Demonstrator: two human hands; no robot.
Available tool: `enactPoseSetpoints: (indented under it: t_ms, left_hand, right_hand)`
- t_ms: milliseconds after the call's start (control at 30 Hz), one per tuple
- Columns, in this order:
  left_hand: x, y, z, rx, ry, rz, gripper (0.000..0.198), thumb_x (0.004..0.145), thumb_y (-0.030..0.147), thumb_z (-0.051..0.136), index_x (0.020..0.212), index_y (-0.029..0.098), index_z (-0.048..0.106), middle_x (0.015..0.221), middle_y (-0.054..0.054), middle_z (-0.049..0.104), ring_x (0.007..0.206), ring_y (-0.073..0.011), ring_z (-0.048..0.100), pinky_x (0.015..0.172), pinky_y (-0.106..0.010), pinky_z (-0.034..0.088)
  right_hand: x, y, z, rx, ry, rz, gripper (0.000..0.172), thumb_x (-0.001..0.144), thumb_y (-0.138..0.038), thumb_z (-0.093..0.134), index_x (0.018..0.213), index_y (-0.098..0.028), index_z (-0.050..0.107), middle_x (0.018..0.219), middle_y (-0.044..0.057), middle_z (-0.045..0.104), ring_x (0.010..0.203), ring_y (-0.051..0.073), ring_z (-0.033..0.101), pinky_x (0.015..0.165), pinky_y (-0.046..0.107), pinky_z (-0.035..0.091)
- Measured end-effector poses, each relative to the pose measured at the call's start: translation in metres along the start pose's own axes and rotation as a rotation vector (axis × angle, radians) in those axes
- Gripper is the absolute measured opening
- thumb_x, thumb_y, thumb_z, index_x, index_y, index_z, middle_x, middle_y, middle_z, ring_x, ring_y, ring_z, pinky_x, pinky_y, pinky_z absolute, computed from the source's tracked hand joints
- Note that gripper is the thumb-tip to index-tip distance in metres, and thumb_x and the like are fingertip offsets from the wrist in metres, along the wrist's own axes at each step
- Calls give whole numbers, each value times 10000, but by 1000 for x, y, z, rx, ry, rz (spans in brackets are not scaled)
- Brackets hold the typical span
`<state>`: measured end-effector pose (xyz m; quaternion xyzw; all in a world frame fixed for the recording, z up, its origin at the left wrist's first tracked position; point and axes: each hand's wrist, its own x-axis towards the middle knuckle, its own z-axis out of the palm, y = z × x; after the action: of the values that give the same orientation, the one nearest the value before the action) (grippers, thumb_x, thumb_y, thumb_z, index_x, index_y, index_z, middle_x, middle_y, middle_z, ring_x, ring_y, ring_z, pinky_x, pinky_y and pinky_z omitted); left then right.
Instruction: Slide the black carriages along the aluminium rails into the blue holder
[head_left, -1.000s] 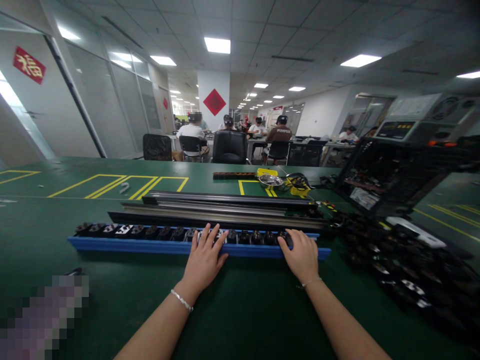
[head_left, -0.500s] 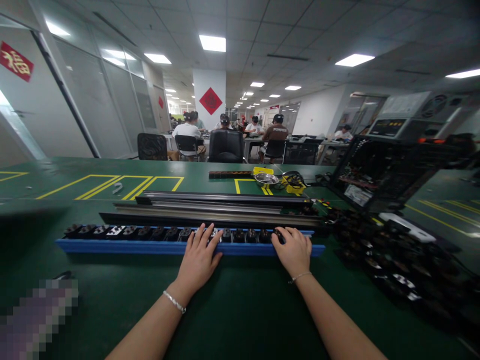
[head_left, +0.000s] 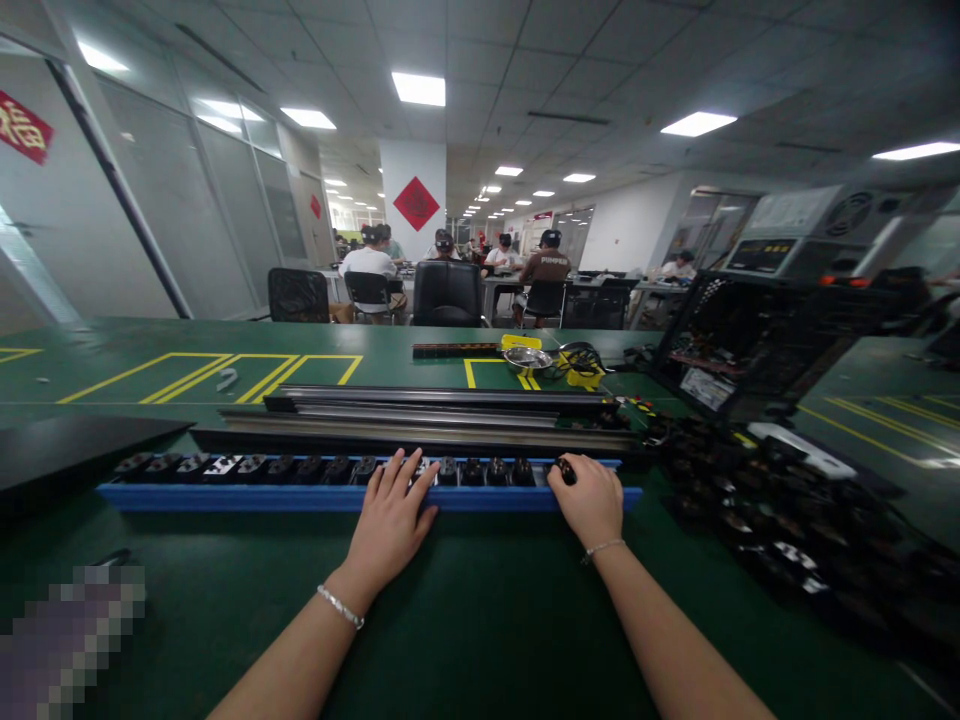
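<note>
A long blue channel lies across the green table in front of me, with a row of black socket modules seated along it. One module near the left is white-faced. My left hand rests with spread fingers over the middle of the row, covering some modules. Toward the channel's right end, my right hand pinches a black socket module between thumb and fingers. A short gap separates that piece from the last module of the row; whether it touches the channel is hidden.
Behind the channel lie several dark metal rails. A heap of black modules spreads to the right, below an open computer case. A metal bowl and yellow holders stand farther back. A dark panel lies left. People sit beyond.
My right hand has shifted slightly right with the pinched module, widening the gap to the row. The left hand stays on the row. The view has turned a little.
</note>
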<state>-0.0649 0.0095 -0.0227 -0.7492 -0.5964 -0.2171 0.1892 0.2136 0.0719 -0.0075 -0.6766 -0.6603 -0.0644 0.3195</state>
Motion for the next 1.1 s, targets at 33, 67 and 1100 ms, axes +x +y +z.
enactPoseSetpoints:
  t_ms: [33, 67, 1100]
  left_hand:
    - [0, 0, 0, -3, 3, -1, 522, 832, 308, 484, 1343, 304, 379, 1435, -42, 362, 1351, -272, 237, 1053, -487, 300]
    - [0, 0, 0, -7, 6, -3, 522, 830, 308, 487, 1342, 305, 382, 1434, -41, 363, 1351, -271, 239, 1053, -487, 300]
    - [0, 0, 2, -23, 22, 1, 527, 816, 281, 500, 1333, 304, 397, 1428, -43, 372, 1344, -272, 254, 1044, -493, 312]
  right_hand:
    - [0, 1, 1, 3, 8, -3, 311, 780, -364, 424, 900, -194, 654, 979, 69, 662, 999, 232, 521, 898, 360, 303]
    - [-1, 2, 2, 6, 18, -2, 314, 781, -366, 423, 906, -194, 654, 992, 69, 660, 1017, 232, 515, 910, 363, 296]
    - [6, 7, -1, -61, -21, 82, 417, 725, -389, 455, 1079, -205, 573, 1064, 92, 615, 1082, 266, 482, 974, 496, 235]
